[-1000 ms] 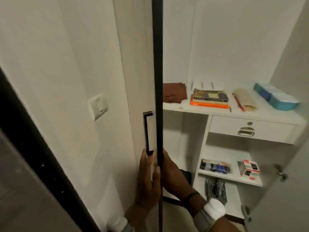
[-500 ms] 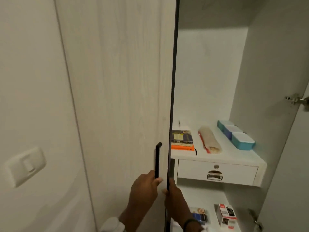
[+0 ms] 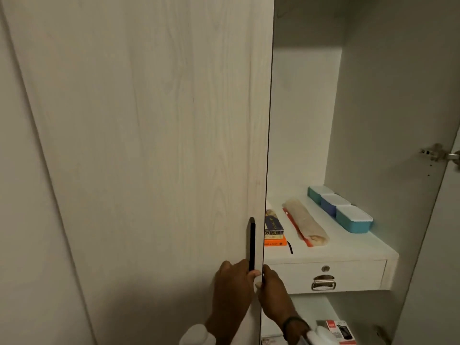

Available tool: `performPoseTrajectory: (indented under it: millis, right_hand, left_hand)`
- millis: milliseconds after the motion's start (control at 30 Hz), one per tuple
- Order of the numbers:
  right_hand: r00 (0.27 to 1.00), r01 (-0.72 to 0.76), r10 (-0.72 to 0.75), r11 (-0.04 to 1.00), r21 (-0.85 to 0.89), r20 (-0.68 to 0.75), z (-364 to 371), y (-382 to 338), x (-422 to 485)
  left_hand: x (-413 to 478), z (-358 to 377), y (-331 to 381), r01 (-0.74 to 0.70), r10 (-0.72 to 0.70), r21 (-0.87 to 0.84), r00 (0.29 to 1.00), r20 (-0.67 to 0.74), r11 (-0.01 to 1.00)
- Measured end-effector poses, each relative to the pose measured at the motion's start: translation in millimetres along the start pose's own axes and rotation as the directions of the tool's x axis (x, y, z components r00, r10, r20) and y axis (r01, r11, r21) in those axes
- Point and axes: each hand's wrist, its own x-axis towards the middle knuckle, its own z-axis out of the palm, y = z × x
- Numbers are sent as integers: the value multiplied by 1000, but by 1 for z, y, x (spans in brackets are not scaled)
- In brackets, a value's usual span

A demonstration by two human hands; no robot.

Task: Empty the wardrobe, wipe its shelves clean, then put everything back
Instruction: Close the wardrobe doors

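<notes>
Wardrobe [image 3: 373, 108] interior visible only to the right of its left door [image 3: 149, 145], the door's pale wood-grain face filling over half the view and hiding everything behind it.

Left hand [image 3: 231, 287] low on that face, fingers curled about the lower end of the black bar handle [image 3: 252, 242]; bottom of the handle lost behind them. Right hand [image 3: 272, 292] on the far side of the door's dark edge, fingers wrapped round that edge, tips hidden; dark band at the wrist, forearm cut off by the bottom of the view.

On the white shelf [image 3: 348, 252]:
- Stack of books [image 3: 273, 232], half covered by the door; lettering blurred apart from "GURU".
- Just beside it, a rolled beige bundle [image 3: 306, 224] with a red strip along its left side, nature unclear.
- Along the right wall, a row of three lidded boxes [image 3: 353, 217], two teal with a blue one between.

Under the shelf, a drawer [image 3: 361, 275] with keyhole and metal drop pull [image 3: 323, 285]. Lower down, red-and-white cartons [image 3: 341, 331], cropped by the frame, print too small to read. At far right, a metal hinge [image 3: 438, 153] and a sliver of the right door [image 3: 445, 245], mostly out of view.
</notes>
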Motion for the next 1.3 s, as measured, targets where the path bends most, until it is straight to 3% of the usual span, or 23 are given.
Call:
performPoseTrajectory:
  millis: [533,700,767,867,967,1033,1100,1200,1300]
  right_hand:
    - [997,-64,64,998,-7,30,2,-1,25]
    - [994,-86,90,993,-79,56,-12,-5,15]
    - [988,-131,140,983,-129,62,-16,8,5]
    - [983,-185,183,977,-108,-30,-32,40,-17]
    - [967,-238,228,968,-85,-110,-82,78,-47]
    - [944,-275,252,958,-85,-212,-121,94,-67]
    - [929,-307,255,936,-171,-270,-163,107,-90]
    - [901,-323,212,911,-257,-379,-235,127,-129]
    - [784,-358,87,872,-334,-615,-312,146,-173]
  left_hand:
    - [24,16,-4,92,-92,28,996,4,995]
    - [24,23,-6,91,-89,-38,995,41,995]
    - [17,36,-9,120,-123,-140,992,-13,983]
    - [-7,70,0,301,-340,-232,928,-154,925]
    - [-33,85,53,329,-401,-404,910,-107,854]
    - [-44,102,87,386,-435,-425,900,-18,819]
    - [-53,125,118,388,-392,-373,917,69,843]
    - [-66,139,187,274,-211,-360,956,206,892]
    - [-78,144,276,80,79,-396,926,369,915]
